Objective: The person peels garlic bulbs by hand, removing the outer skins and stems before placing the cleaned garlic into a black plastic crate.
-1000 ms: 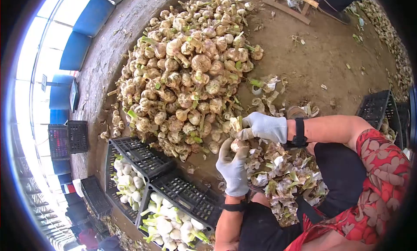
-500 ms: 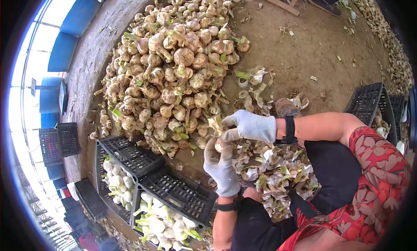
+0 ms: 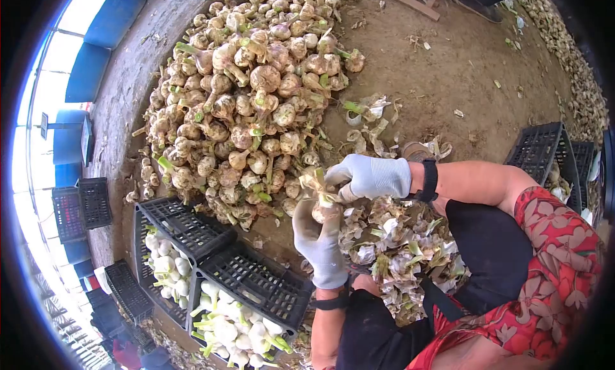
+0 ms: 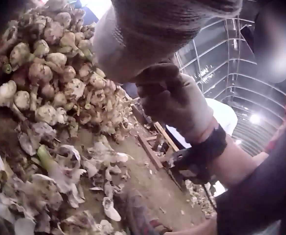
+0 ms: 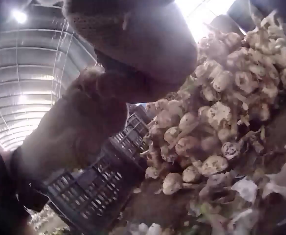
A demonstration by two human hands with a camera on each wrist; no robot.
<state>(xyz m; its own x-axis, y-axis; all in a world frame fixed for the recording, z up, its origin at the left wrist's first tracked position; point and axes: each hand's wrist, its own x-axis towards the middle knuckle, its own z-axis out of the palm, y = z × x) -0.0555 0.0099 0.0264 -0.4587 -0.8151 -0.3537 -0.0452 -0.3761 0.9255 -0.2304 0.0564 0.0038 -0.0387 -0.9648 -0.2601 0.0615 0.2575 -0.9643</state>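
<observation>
In the head view, my gloved left hand (image 3: pixel 320 251) grips a garlic bulb (image 3: pixel 325 212) between thumb and fingers, its stem end upward. Papery skin (image 3: pixel 312 180) hangs loose around the stem. My gloved right hand (image 3: pixel 377 176) pinches at the skin near the neck of the bulb, thumb and forefinger bent. The left wrist view has the right hand (image 4: pixel 179 105) beyond the blurred left glove (image 4: pixel 148 34). From the right wrist, the left hand (image 5: pixel 69 127) appears dark behind the right glove (image 5: pixel 133 39); the bulb is hidden there.
A large heap of unpeeled garlic (image 3: pixel 243 107) lies ahead. Black crates (image 3: pixel 256 281) at the left hold white cleaned garlic (image 3: pixel 234 331). Peeled skins (image 3: pixel 403 255) pile between the legs. Another black crate (image 3: pixel 535 146) stands at the right.
Both hands and the bulb have shifted left in the head view as the camera turned. The right fingers have drawn slightly away from the bulb, and more loose skin spreads at its stem.
</observation>
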